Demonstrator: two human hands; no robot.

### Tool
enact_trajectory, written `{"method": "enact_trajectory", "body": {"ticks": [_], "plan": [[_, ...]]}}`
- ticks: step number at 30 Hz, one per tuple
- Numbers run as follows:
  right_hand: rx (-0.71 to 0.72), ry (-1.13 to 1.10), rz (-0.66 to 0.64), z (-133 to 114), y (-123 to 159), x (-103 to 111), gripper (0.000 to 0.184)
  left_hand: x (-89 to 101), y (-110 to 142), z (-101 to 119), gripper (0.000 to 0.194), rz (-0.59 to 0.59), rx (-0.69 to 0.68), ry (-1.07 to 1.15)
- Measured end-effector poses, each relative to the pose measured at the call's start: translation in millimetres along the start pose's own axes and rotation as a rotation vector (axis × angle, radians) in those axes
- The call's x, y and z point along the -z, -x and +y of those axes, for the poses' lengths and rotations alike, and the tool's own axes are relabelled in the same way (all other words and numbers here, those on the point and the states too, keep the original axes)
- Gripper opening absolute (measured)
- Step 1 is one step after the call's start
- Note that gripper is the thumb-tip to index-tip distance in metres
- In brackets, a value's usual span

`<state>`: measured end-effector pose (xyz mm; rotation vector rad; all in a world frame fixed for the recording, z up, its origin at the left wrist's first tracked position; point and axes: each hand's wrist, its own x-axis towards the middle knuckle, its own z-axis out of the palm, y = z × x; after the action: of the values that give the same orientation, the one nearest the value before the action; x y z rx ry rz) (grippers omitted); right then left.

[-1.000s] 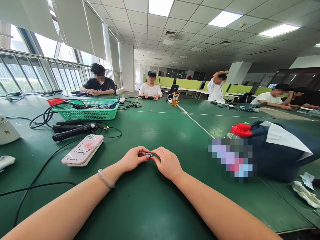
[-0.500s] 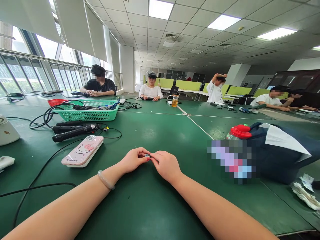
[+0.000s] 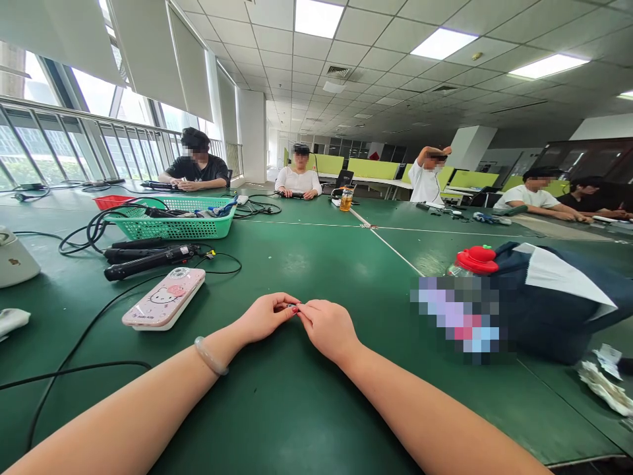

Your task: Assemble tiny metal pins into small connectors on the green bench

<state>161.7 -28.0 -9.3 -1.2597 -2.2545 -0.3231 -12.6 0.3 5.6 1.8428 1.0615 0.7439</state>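
Over the green table (image 3: 291, 402) my left hand (image 3: 264, 316) and my right hand (image 3: 329, 326) meet at the fingertips. Between them is a small dark piece (image 3: 291, 305), mostly covered by the fingers and too small to name. My left thumb and index finger pinch it from the left. The fingers of my right hand are closed at its right end, against my left thumb. A pale bangle circles my left wrist. Left of my hands lies a pink phone (image 3: 164, 298) with a cartoon cat on its case.
Behind the phone lie black rod-shaped tools (image 3: 151, 262) with cables. A green basket (image 3: 180, 227) holds cables and other items. To the right are a dark blue bag (image 3: 548, 316), a red-lidded bottle (image 3: 477, 259) and crumpled tissue (image 3: 606, 389). Several people sit around the far table edges.
My left thumb has shifted slightly toward the right fingers, and less of the small piece shows. The arms have stayed in place. A person at the far right has moved their head.
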Motion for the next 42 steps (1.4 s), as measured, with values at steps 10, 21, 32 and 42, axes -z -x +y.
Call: {"method": "enact_trajectory", "body": {"ticks": [10,21,32,42], "plan": [[-0.020,-0.059,-0.039,-2,0,3,0.028,0.3,-2,-6,0.041,-0.029,0.002,0.076],[-0.230,-0.168,-0.030,-3,-2,7,0.020,-0.1,2,6,0.043,-0.014,0.051,0.145],[-0.175,-0.145,-0.076,-5,-2,8,0.020,-3.3,3,5,0.046,-0.014,0.111,0.188],[-0.181,-0.188,-0.082,-7,-2,4,0.016,-8.3,6,10,0.045,-0.022,0.223,0.479]]}}
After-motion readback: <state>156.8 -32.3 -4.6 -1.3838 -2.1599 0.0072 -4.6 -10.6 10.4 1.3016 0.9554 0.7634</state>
